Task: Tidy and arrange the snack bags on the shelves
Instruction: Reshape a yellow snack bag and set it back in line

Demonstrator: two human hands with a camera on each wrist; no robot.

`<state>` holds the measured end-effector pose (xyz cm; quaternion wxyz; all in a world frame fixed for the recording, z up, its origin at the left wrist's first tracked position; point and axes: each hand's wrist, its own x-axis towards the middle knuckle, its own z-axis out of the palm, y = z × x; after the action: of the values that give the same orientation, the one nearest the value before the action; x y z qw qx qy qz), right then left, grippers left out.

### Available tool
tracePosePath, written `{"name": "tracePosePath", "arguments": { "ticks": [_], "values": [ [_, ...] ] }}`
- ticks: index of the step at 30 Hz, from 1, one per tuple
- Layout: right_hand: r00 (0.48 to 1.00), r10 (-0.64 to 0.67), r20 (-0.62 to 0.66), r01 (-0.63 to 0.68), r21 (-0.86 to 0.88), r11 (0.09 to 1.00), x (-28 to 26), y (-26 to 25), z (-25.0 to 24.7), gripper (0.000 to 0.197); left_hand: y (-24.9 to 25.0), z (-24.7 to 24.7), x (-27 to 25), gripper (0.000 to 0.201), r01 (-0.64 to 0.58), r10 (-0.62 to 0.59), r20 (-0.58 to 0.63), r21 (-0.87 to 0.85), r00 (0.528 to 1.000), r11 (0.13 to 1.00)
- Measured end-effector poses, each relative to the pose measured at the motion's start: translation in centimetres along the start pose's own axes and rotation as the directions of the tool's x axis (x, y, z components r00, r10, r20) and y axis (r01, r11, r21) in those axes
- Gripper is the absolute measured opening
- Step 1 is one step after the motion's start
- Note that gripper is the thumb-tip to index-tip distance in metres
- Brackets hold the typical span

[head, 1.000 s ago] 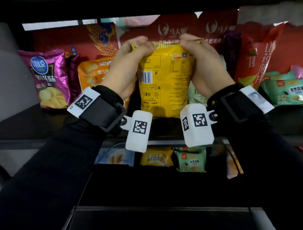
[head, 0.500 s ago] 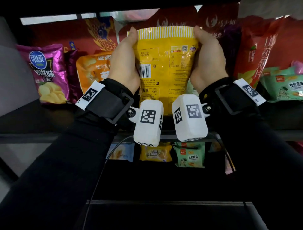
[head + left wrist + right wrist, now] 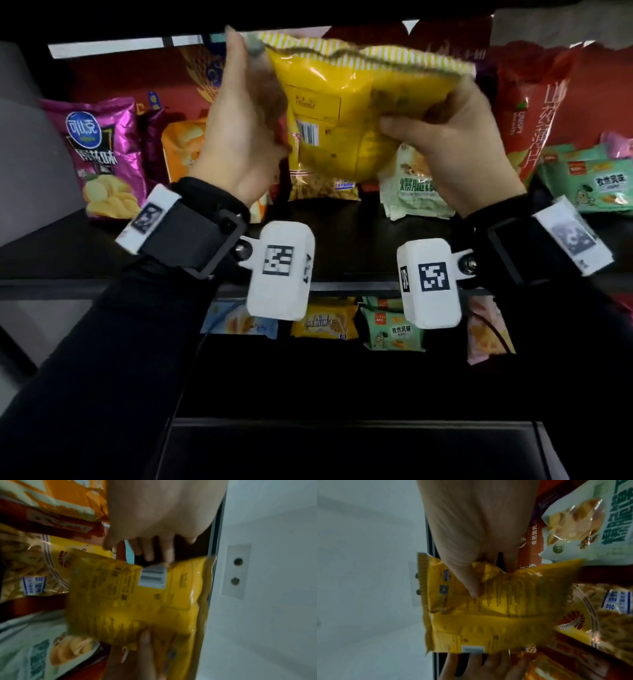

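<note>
A yellow snack bag (image 3: 346,113) with a striped top seam is held up in front of the upper shelf, its back with the barcode facing me. My left hand (image 3: 239,113) grips its left edge, fingers curled behind it. My right hand (image 3: 448,137) grips its right side with the thumb pressed on the back panel. The same yellow snack bag (image 3: 137,601) (image 3: 488,615) appears blurred in both wrist views, with my left hand (image 3: 154,547) at its edge and my right hand (image 3: 471,581) on it. Behind it stands another yellow bag (image 3: 322,185) of crisps.
On the black shelf (image 3: 342,240) stand a purple chip bag (image 3: 102,161), an orange bag (image 3: 181,144), a pale green bag (image 3: 414,192), a tall red bag (image 3: 537,102) and green packets (image 3: 592,185). Small packets (image 3: 325,322) lie on the lower shelf. A white wall (image 3: 265,574) is close.
Both hands have lifted the yellow bag higher, off the shelf, and its top has tilted to the right. The yellow bag behind it and the pale green bag are now uncovered.
</note>
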<state>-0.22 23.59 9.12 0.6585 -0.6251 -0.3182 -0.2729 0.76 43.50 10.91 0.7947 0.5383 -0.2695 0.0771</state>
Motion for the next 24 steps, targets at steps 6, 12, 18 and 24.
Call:
{"name": "tracePosePath", "arguments": {
  "ticks": [6,12,18,24],
  "values": [
    [0.985,-0.172,0.016,0.169,-0.281,0.945,-1.2,1.1,0.1,0.026,-0.3,-1.9,-1.1,0.053,0.513,-0.526,0.066,0.151,0.848,0.845],
    [0.907,0.420,-0.034,-0.412,0.129,0.902,-2.2,2.0,-0.2,0.024,-3.1,-2.3,-2.1,0.047,0.298,-0.307,0.009,0.204,0.952,0.932],
    [0.850,0.527,-0.004,-0.527,0.048,0.849,-2.7,3.2,1.2,0.040,-5.2,-2.2,-3.4,0.070,0.196,-0.214,0.074,0.196,0.974,0.961],
    [0.907,0.361,-0.217,-0.370,-0.003,0.929,-3.2,3.6,2.8,0.062,-5.9,-2.4,-3.2,0.047,0.176,-0.192,0.034,0.276,0.981,0.945]
  ]
}}
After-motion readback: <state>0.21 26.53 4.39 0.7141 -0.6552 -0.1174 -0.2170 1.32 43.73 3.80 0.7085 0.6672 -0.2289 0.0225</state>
